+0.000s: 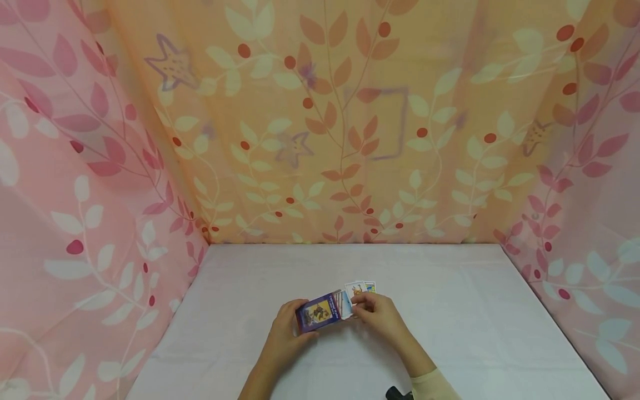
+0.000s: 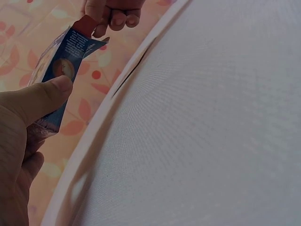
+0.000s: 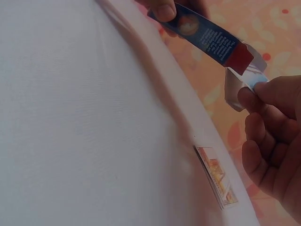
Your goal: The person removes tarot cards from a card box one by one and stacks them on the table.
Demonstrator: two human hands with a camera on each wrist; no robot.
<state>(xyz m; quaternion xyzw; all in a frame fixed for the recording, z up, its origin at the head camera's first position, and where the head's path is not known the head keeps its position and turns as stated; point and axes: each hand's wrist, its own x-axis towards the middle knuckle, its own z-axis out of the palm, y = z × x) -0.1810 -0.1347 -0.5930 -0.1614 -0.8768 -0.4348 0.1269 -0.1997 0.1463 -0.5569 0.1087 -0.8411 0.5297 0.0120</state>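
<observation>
My left hand point(image 1: 286, 338) grips a dark blue card box point(image 1: 317, 314) with a picture on its front, thumb along one narrow side. The box is tilted, its opened end towards my right hand point(image 1: 384, 318). In the right wrist view, the box flaps point(image 3: 233, 92) stand spread. There, my right thumb and forefinger pinch a light blue and white card point(image 3: 256, 79) partly out of the box; whether it is one card or more I cannot tell. Behind my right hand, illustrated cards point(image 1: 355, 288) lie on the table, a small pile point(image 3: 218, 176) in the right wrist view.
A white cloth covers the table point(image 1: 450, 289). Patterned fabric point(image 1: 320, 111) hangs at the back, with pink fabric point(image 1: 90, 222) along the sides. A black object point(image 1: 396, 393) shows at the bottom edge beside my right sleeve point(image 1: 432, 386).
</observation>
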